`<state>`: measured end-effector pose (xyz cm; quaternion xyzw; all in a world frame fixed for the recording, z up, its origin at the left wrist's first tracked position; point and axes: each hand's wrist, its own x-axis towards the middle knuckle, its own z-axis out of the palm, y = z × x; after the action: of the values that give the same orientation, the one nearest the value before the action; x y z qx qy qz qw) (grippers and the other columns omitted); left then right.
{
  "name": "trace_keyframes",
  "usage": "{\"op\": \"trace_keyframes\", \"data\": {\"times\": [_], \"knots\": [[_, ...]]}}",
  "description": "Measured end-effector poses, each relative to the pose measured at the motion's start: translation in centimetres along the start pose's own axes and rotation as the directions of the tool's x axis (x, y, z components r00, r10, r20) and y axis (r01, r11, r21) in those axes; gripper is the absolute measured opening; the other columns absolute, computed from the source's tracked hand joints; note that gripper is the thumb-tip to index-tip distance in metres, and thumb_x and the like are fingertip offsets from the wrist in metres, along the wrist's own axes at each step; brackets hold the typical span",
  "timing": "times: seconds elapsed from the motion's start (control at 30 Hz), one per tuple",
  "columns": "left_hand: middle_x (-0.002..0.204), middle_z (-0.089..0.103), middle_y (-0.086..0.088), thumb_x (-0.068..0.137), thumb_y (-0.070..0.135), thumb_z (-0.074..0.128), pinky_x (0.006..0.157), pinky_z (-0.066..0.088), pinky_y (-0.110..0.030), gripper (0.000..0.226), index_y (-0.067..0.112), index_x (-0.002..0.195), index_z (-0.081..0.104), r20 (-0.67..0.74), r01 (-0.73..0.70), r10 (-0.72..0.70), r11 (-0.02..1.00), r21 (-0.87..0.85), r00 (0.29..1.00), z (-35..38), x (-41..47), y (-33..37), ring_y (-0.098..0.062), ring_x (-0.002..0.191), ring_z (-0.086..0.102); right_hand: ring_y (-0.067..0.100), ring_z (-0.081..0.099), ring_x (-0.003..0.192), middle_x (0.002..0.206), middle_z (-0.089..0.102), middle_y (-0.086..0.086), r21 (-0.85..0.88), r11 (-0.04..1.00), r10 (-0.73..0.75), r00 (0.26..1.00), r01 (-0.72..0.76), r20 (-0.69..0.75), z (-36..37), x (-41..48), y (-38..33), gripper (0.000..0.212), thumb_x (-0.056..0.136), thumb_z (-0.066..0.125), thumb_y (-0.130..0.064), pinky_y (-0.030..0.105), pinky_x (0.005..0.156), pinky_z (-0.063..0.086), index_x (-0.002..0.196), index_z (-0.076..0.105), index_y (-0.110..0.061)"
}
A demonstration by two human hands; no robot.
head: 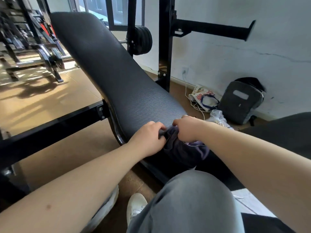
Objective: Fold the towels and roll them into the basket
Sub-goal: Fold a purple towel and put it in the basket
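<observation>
A dark purple-grey towel (pixel 182 148) hangs bunched off the near end of a black ribbed bench pad (pixel 114 69). My left hand (pixel 148 137) grips the towel's upper left edge with curled fingers. My right hand (pixel 186 129) grips the upper right edge, knuckles up, close beside the left hand. Most of the towel droops below my hands in shadow. No basket shows in view.
The bench's black steel frame (pixel 55 125) crosses at left, and a rack upright (pixel 165 47) stands behind. A grey backpack (pixel 240 102), a printed bag (pixel 203 97) and cables lie by the wall at right. My grey-trousered knee (pixel 190 199) and a white shoe (pixel 135 207) fill the foreground.
</observation>
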<state>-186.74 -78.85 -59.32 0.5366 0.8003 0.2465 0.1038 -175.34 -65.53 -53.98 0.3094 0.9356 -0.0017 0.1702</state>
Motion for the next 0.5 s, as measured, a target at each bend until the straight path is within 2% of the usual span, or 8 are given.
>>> {"op": "trace_keyframes", "data": {"times": [0.13, 0.2, 0.23, 0.3, 0.4, 0.43, 0.5], "knots": [[0.134, 0.058, -0.007, 0.092, 0.030, 0.064, 0.106, 0.044, -0.034, 0.046, 0.019, 0.137, 0.056, 0.039, 0.078, -0.074, 0.992, -0.095, 0.996, 0.7, 1.4, 1.1, -0.024, 0.127, 0.055, 0.027, 0.057, 0.090, 0.104, 0.058, 0.009, 0.010, 1.000, 0.020, 0.999, -0.020, -0.038, -0.3, 0.4, 0.3, 0.026, 0.090, 0.053, -0.011, 0.033, 0.071, 0.051, 0.115, 0.058, -0.014], [0.136, 0.058, -0.006, 0.092, 0.033, 0.065, 0.105, 0.044, -0.032, 0.052, 0.018, 0.140, 0.054, 0.050, 0.098, -0.092, 0.987, -0.127, 0.994, 1.0, 1.7, 1.4, -0.023, 0.126, 0.055, 0.024, 0.056, 0.073, 0.084, 0.052, 0.004, 0.023, 0.998, 0.064, 0.993, -0.062, -0.103, -0.6, 0.5, 0.7, 0.003, 0.089, 0.057, -0.009, 0.029, 0.060, 0.045, 0.090, 0.059, -0.011], [0.137, 0.058, -0.005, 0.092, 0.034, 0.066, 0.104, 0.044, -0.031, 0.055, 0.018, 0.142, 0.053, 0.056, 0.101, -0.094, 0.985, -0.139, 0.994, 1.1, 1.8, 1.6, -0.022, 0.126, 0.055, 0.022, 0.052, 0.064, 0.077, 0.049, 0.004, 0.038, 0.996, 0.087, 0.986, -0.082, -0.143, -0.6, 0.9, 1.0, 0.012, 0.088, 0.058, -0.007, 0.027, 0.054, 0.041, 0.077, 0.055, -0.011], [0.138, 0.057, -0.002, 0.091, 0.037, 0.067, 0.101, 0.042, -0.027, 0.059, 0.020, 0.144, 0.051, 0.067, 0.086, -0.076, 0.984, -0.156, 0.995, 1.2, 2.0, 2.1, -0.020, 0.125, 0.055, 0.022, 0.050, 0.058, 0.070, 0.049, 0.005, 0.041, 0.996, 0.083, 0.980, -0.077, -0.182, -1.1, 0.9, 1.1, 0.024, 0.085, 0.059, -0.002, 0.025, 0.049, 0.036, 0.065, 0.050, -0.012], [0.133, 0.063, 0.001, 0.087, 0.043, 0.072, 0.092, 0.040, -0.024, 0.062, 0.022, 0.141, 0.052, 0.111, 0.045, -0.028, 0.987, -0.156, 0.993, 1.2, 2.4, 2.7, -0.019, 0.122, 0.059, 0.028, 0.060, 0.067, 0.069, 0.056, 0.006, 0.040, 0.999, 0.030, 0.969, -0.021, -0.247, -2.2, 1.1, 1.3, 0.019, 0.079, 0.062, -0.001, 0.027, 0.051, 0.043, 0.064, 0.058, -0.011], [0.128, 0.066, 0.001, 0.085, 0.044, 0.074, 0.090, 0.041, -0.025, 0.062, 0.021, 0.138, 0.053, 0.126, 0.033, -0.015, 0.990, -0.137, 0.992, 1.1, 2.5, 2.8, -0.020, 0.119, 0.060, 0.029, 0.063, 0.071, 0.071, 0.061, 0.007, 0.039, 0.999, 0.009, 0.962, 0.002, -0.274, -2.7, 1.1, 1.5, 0.013, 0.077, 0.061, -0.002, 0.030, 0.056, 0.050, 0.067, 0.064, -0.010], [0.113, 0.070, 0.001, 0.084, 0.044, 0.076, 0.083, 0.041, -0.025, 0.052, 0.018, 0.124, 0.058, 0.137, 0.026, -0.010, 0.993, -0.115, 0.991, 1.0, 2.7, 3.1, -0.021, 0.109, 0.064, 0.027, 0.067, 0.074, 0.076, 0.068, 0.006, 0.047, 0.996, -0.052, 0.940, 0.071, -0.337, -3.7, 0.9, 1.8, 0.017, 0.073, 0.055, -0.006, 0.037, 0.069, 0.060, 0.072, 0.072, -0.011]]}}
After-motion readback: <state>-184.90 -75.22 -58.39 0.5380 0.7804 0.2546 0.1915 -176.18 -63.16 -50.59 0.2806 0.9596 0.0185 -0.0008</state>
